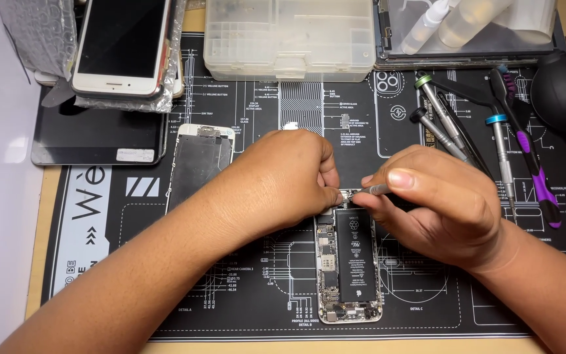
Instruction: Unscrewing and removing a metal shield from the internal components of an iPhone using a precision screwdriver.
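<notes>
Black repair mat (244, 275) covers the bench; an opened phone (348, 262), battery exposed, lies on it at lower centre. Left hand (283, 177) rests at the phone's top edge, fingertips pressed together there. Right hand (440, 200), also at that edge, pinches a slim grey tool (376, 190). Screwdrivers (453, 128) lie right of the phone.

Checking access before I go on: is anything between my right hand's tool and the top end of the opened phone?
Nothing visible: the right hand holds the thin grey metal tool at the opened phone, left hand alongside.
</notes>
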